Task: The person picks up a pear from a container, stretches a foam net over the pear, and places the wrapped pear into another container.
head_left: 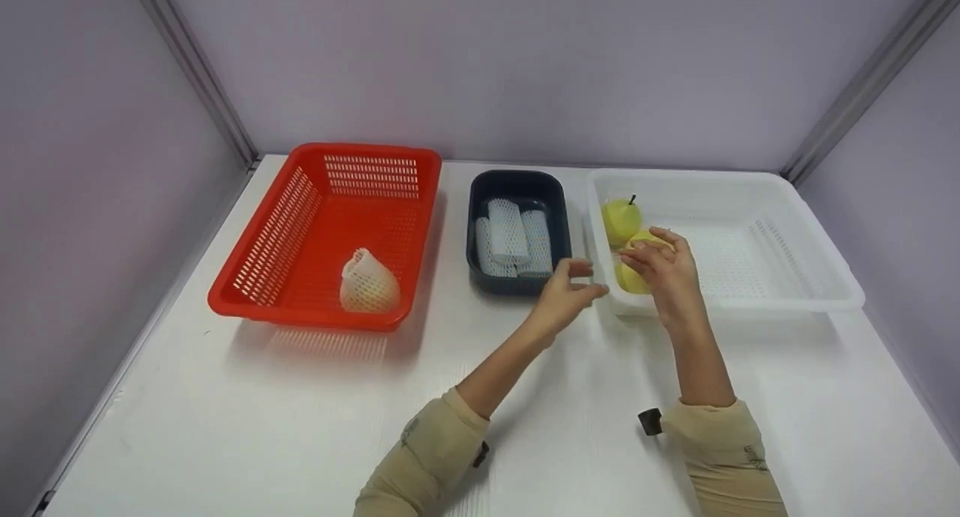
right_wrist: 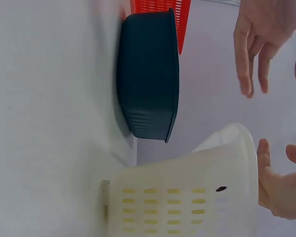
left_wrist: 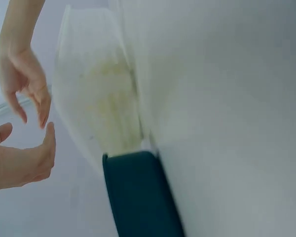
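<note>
In the head view my right hand (head_left: 667, 273) hangs over the left end of the white basket (head_left: 817, 284), fingers bent with nothing between them. Yellow-green pears lie below it; one pear (head_left: 621, 220) shows its dark stem, and another pear (head_left: 634, 278) is partly hidden by the hand. My left hand (head_left: 566, 296) is held between that basket and the dark blue box (head_left: 487, 281), thumb and fingers apart and nothing in them. White foam net sleeves (head_left: 507, 232) lie in the box. Both wrist views show the two hands facing each other, bare of any object.
On the left stands a red basket (head_left: 300, 314) with a pear in a foam net (head_left: 369, 284) in its near right corner. Pale walls (head_left: 510, 67) enclose the white table (head_left: 300, 427) at the back and sides. The white basket's near rim (head_left: 750, 304) stands above the tabletop.
</note>
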The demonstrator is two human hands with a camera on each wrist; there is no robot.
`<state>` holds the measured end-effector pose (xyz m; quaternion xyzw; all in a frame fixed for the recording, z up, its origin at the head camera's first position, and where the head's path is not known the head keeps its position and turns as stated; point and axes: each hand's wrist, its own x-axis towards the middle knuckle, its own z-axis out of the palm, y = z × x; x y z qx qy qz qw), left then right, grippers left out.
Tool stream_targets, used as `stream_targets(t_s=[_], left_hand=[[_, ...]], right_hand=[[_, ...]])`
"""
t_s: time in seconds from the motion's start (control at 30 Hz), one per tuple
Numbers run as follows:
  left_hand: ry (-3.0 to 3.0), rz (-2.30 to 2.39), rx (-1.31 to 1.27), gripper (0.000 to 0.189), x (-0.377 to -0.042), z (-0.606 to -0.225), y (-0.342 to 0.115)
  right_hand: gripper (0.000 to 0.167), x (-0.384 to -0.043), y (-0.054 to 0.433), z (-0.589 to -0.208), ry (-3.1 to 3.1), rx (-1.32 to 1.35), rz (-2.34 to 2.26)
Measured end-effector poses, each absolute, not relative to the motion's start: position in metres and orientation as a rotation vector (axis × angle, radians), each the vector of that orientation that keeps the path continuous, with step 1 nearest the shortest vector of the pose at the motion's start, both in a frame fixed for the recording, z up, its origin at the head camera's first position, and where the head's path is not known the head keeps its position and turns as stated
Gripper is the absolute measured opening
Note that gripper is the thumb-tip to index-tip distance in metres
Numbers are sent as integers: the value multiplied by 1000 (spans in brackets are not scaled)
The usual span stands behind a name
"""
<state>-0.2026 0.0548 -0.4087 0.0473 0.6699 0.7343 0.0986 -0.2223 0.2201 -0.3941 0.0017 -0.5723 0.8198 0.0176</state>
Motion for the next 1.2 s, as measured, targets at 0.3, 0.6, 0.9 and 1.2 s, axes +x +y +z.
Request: stream_targets(t_s=[0.3, 0.6, 0.9, 1.2], left_hand=[[1823, 2169, -141, 59, -207, -424, 90], [1709, 2218, -171, 54, -209, -432, 110], [1699, 2274, -201, 50, -214, -438, 114], [1668, 2314, -250, 55, -220, -434, 121]], right_hand=[[50, -221, 228, -399, -1723, -29, 2554], [51, -222, 228, -400, -1666, -40, 2591], [40, -220, 231, -395, -1705, -15, 2549], [43, -222, 243, -376, -1713, 54, 2480]])
